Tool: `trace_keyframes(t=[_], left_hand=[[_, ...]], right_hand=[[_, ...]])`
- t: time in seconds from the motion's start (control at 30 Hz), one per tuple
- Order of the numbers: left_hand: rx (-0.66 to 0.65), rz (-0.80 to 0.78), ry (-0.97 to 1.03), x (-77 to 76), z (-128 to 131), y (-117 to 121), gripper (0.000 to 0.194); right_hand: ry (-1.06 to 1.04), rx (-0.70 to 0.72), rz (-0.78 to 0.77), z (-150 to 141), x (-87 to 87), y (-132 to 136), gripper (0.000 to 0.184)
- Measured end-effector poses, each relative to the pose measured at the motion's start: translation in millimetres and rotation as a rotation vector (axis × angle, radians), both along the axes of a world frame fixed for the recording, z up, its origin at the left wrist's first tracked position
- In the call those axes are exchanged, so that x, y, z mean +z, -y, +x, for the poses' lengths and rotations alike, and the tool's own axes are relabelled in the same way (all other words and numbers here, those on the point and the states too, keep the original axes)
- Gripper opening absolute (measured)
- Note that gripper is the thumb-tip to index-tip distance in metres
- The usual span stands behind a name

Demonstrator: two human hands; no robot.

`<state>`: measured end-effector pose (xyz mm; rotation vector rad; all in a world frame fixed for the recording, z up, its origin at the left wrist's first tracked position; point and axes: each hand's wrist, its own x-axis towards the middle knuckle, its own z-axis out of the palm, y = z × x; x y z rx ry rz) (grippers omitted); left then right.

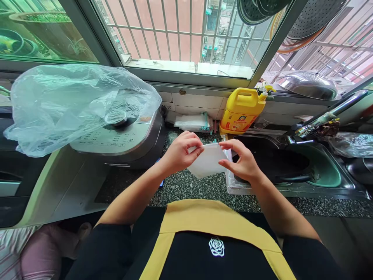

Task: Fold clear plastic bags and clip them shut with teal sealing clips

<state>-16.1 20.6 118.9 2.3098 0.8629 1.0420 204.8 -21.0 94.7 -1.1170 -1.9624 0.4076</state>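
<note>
Small clear zip bag [207, 161] held over the counter edge [186, 186]: left hand [180, 153] pinches top edge at 9 o'clock, right hand [243, 161] at 3. Long axis left-right, probably; seal blurred.

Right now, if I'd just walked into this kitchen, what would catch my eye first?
Probably the two hands at the centre: the left hand and right hand pinch the top edge of a small clear plastic bag above the speckled counter. Next, the bright yellow jug behind it by the window, and the big crumpled plastic sheet draped over the cooker at left.
</note>
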Motion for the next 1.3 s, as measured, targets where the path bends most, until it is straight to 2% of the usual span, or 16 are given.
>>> trace_keyframes(t=[0.1,0.23,0.43,0.53,0.67,0.77,0.9,1.0,1.13,1.2,1.3], left_hand=[[-0.024,-0.012,-0.058,1.7,3.6,2.0,0.017],[0.039,-0.101,-0.076,-4.9,-9.7,-1.9,0.009],[0.154,-0.230,0.108,-24.5,-24.8,1.0,0.022],[0.202,-0.168,0.077,-24.1,-22.2,5.7,0.022],[0.235,0.074,-0.088,-12.9,-11.8,6.9,0.025],[0.202,0.125,-0.107,-4.5,-3.7,4.8,0.018],[0.175,0.020,0.042,1.4,-7.7,2.1,0.020],[0.190,-0.049,0.109,1.5,-19.9,0.3,0.021],[0.110,-0.226,0.083,-2.6,-27.4,-0.7,0.021],[0.075,-0.313,0.083,-4.4,-24.2,0.0,0.023],[0.039,-0.355,0.095,-4.7,-14.7,1.7,0.023]], right_hand=[[0.014,0.017,0.025,-15.8,8.4,-8.1,0.017],[-0.037,0.013,0.006,-17.9,7.9,-12.8,0.021],[-0.082,-0.110,0.080,-13.7,8.5,-8.5,0.022],[-0.055,-0.165,0.139,-16.6,5.8,-5.5,0.024],[0.020,-0.082,0.153,-19.4,5.7,-5.2,0.028],[0.016,-0.056,0.122,-19.2,7.8,-7.0,0.025],[0.003,-0.073,-0.039,-8.0,0.7,-5.5,0.048],[0.033,-0.082,-0.119,9.3,-16.0,1.2,0.028],[0.026,-0.019,-0.237,31.8,-32.7,10.9,0.028],[0.032,-0.042,-0.261,36.6,-31.0,13.1,0.025],[-0.022,-0.147,-0.199,30.3,-18.4,12.7,0.038]])
